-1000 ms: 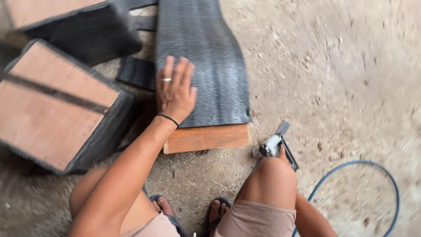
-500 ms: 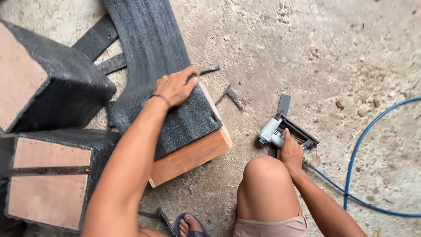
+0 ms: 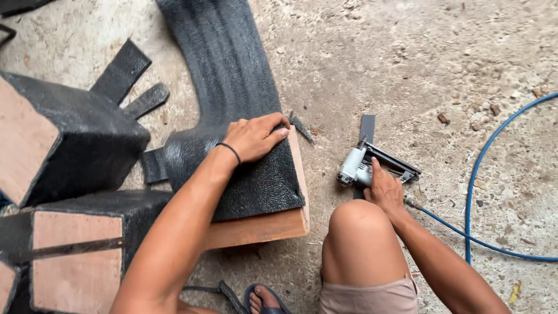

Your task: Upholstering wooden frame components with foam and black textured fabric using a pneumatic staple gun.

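My left hand (image 3: 254, 138) presses flat on a long strip of black textured material (image 3: 232, 87) that lies over a wooden board (image 3: 261, 228) on the ground. A dark band circles that wrist. My right hand (image 3: 383, 189) rests on a grey pneumatic staple gun (image 3: 372, 166) lying on the concrete to the right of the board, fingers over its body. My bare knee (image 3: 357, 232) sits between the board and the gun.
A blue air hose (image 3: 474, 192) runs from the gun and loops to the right. Two wooden boxes wrapped in black material (image 3: 70, 139) (image 3: 75, 256) stand at the left, with loose black strips (image 3: 125, 70) behind them. Rough concrete floor with small debris all around.
The view has shifted and closed in. My left hand slid along the black material toward the board's right edge. My right hand stays on the staple gun on the ground.
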